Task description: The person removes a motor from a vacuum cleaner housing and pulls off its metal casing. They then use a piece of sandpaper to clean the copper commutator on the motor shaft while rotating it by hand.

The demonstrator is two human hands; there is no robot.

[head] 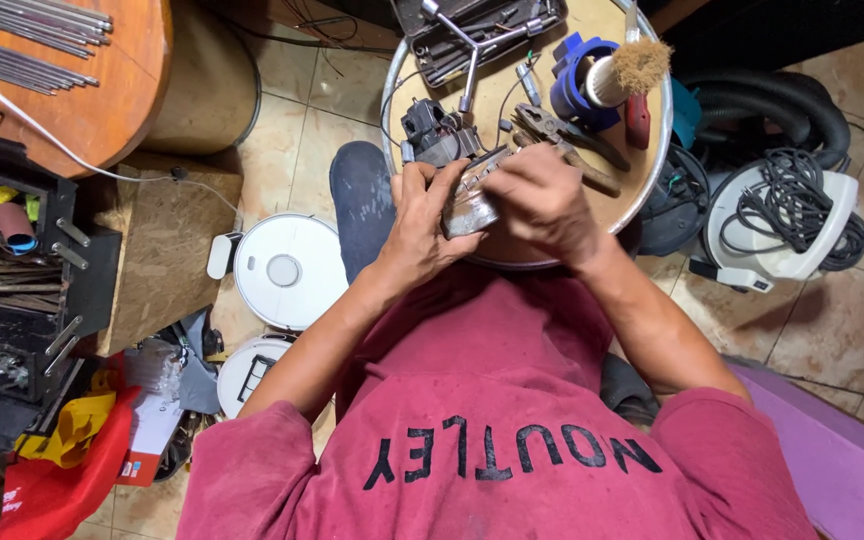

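My left hand [422, 215] grips a greasy grey metal motor part [470, 205] at the near edge of a small round wooden table [652, 150]. My right hand [542, 200] is closed over the same part from the right, its fingers on the top of it. A dark motor assembly [432, 135] lies just beyond my left hand. Pliers [562, 135] rest on the table just behind my right hand.
On the table lie a blue spool [574, 85], a bristle brush [632, 65], a cross wrench [472, 50] and a dark tool tray [452, 30]. A white round robot vacuum [287, 270] sits on the floor at left, a white vacuum with coiled cable [787, 215] at right, tool racks [12, 290] at far left.
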